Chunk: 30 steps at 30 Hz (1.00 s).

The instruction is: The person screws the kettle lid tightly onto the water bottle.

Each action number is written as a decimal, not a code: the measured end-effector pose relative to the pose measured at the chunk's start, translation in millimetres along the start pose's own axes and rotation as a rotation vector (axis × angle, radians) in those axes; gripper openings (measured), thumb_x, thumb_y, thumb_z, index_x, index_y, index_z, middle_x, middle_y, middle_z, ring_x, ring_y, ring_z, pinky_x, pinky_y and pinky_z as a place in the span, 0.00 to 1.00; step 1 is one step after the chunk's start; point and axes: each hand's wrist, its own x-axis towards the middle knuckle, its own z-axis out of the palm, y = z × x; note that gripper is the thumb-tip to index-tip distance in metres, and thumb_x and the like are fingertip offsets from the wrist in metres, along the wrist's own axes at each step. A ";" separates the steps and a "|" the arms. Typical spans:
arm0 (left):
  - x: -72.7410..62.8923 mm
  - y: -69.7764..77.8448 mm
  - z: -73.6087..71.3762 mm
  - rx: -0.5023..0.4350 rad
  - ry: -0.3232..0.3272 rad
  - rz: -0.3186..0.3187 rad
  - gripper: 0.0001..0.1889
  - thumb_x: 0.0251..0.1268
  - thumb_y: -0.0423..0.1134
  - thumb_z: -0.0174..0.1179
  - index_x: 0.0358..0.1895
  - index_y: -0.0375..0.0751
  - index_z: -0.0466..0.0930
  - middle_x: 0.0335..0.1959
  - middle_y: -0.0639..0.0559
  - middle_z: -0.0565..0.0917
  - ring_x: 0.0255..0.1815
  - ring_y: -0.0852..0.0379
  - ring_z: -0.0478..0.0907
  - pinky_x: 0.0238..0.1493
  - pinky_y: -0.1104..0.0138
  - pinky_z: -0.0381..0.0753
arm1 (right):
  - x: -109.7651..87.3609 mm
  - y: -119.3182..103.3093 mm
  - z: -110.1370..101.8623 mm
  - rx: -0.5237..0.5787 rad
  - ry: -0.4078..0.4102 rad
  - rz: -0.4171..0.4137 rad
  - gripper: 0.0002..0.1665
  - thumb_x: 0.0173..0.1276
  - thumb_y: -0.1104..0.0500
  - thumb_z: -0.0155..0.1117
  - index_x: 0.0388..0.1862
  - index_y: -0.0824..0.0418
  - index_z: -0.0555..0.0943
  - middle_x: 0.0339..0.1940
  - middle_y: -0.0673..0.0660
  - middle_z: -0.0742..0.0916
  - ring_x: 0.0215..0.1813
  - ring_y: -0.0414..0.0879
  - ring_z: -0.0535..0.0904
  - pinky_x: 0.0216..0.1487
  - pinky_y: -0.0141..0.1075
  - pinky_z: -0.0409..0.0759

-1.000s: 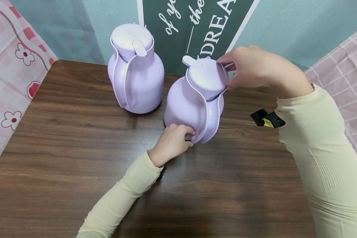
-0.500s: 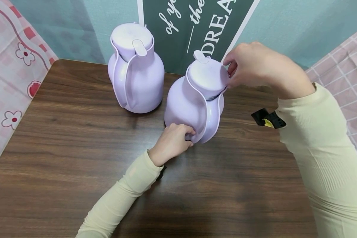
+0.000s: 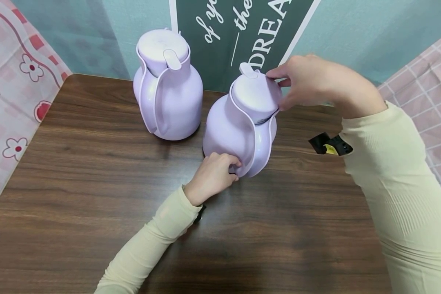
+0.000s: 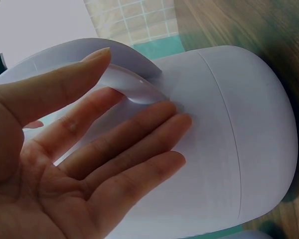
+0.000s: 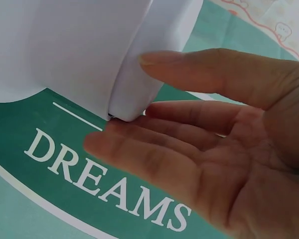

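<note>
A lilac thermos jug [image 3: 226, 126] stands on the wooden table, its handle [image 3: 261, 149] towards me. My right hand [image 3: 312, 83] grips the round lid [image 3: 255, 92] at its right side, thumb on the near edge and fingers over the far edge. The lid's tab [image 3: 247, 70] points to the back left, and a narrow dark gap shows under the near rim. My left hand [image 3: 211, 175] rests low against the jug beside the handle. In the left wrist view its fingers [image 4: 134, 164] are nearly straight and touch the body and handle's lower end.
A second lilac jug [image 3: 180, 102] stands upright to the left, with its lid tab towards the handle. Behind them hangs a teal cloth [image 3: 338, 36] with a dark green lettered panel [image 3: 220, 53]. Patterned pink cloths border the brown table [image 3: 77, 183] on both sides.
The lid has turned clockwise, its tab swinging from left to back left. My right hand pulled back slightly, then moved in over the rim again. My left hand stayed in place.
</note>
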 end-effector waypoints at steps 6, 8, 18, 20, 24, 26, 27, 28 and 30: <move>-0.4 0.3 -0.2 0.001 0.001 0.007 0.13 0.47 0.33 0.67 0.41 0.43 0.84 0.36 0.55 0.84 0.28 0.57 0.74 0.36 0.63 0.73 | -4.9 -5.4 1.9 -0.025 0.053 -0.034 0.36 0.49 0.59 0.67 0.60 0.63 0.73 0.52 0.63 0.80 0.53 0.57 0.73 0.50 0.48 0.67; -0.5 0.4 -0.3 0.000 -0.001 0.003 0.13 0.48 0.33 0.67 0.40 0.44 0.84 0.35 0.55 0.84 0.28 0.57 0.74 0.36 0.63 0.73 | -7.0 -8.5 2.5 -0.035 0.074 -0.037 0.27 0.48 0.60 0.67 0.52 0.61 0.79 0.44 0.60 0.84 0.46 0.54 0.75 0.44 0.45 0.68; -0.6 0.5 -1.0 -0.007 -0.003 -0.012 0.13 0.48 0.34 0.67 0.40 0.45 0.84 0.35 0.55 0.84 0.29 0.57 0.75 0.37 0.63 0.73 | -12.8 -13.3 4.6 -0.023 0.141 0.014 0.19 0.46 0.59 0.68 0.40 0.63 0.82 0.32 0.57 0.84 0.39 0.51 0.74 0.38 0.43 0.69; -0.8 0.4 -1.0 -0.006 -0.003 -0.011 0.13 0.48 0.34 0.67 0.40 0.45 0.84 0.35 0.56 0.84 0.29 0.57 0.75 0.37 0.63 0.73 | -12.9 -11.4 5.1 -0.005 0.133 0.036 0.18 0.47 0.59 0.68 0.39 0.64 0.81 0.31 0.56 0.85 0.36 0.48 0.77 0.37 0.42 0.70; -0.8 0.1 -0.5 -0.006 -0.001 -0.007 0.13 0.47 0.34 0.67 0.40 0.45 0.84 0.35 0.56 0.84 0.29 0.57 0.75 0.37 0.63 0.73 | -11.8 -7.4 5.3 0.021 0.117 0.081 0.22 0.48 0.58 0.68 0.43 0.64 0.78 0.33 0.56 0.84 0.31 0.45 0.80 0.37 0.41 0.71; -0.7 -0.2 -0.2 -0.006 0.001 -0.003 0.13 0.47 0.34 0.67 0.40 0.45 0.84 0.35 0.56 0.84 0.29 0.57 0.75 0.37 0.63 0.73 | -11.0 -6.7 5.4 0.018 0.116 0.075 0.23 0.48 0.57 0.68 0.44 0.63 0.78 0.37 0.58 0.84 0.36 0.47 0.80 0.40 0.43 0.71; -0.6 -0.4 0.0 -0.007 0.002 -0.001 0.13 0.47 0.33 0.67 0.40 0.45 0.84 0.35 0.56 0.84 0.29 0.58 0.75 0.37 0.63 0.73 | -10.6 -6.6 5.4 0.011 0.117 0.065 0.23 0.47 0.57 0.68 0.45 0.62 0.79 0.38 0.58 0.84 0.39 0.48 0.79 0.42 0.44 0.71; -0.6 -0.4 0.0 -0.007 0.002 0.000 0.13 0.47 0.33 0.67 0.40 0.45 0.84 0.35 0.56 0.84 0.28 0.58 0.74 0.37 0.63 0.73 | -10.4 -6.8 5.4 0.006 0.116 0.056 0.24 0.47 0.57 0.68 0.46 0.61 0.79 0.40 0.59 0.84 0.42 0.50 0.78 0.44 0.45 0.70; -0.7 -0.6 0.1 -0.009 0.003 0.003 0.13 0.47 0.33 0.67 0.40 0.44 0.84 0.35 0.56 0.84 0.29 0.58 0.75 0.37 0.63 0.73 | -10.2 -7.5 4.9 -0.001 0.111 0.036 0.25 0.47 0.57 0.68 0.47 0.61 0.80 0.42 0.60 0.83 0.46 0.53 0.75 0.46 0.46 0.69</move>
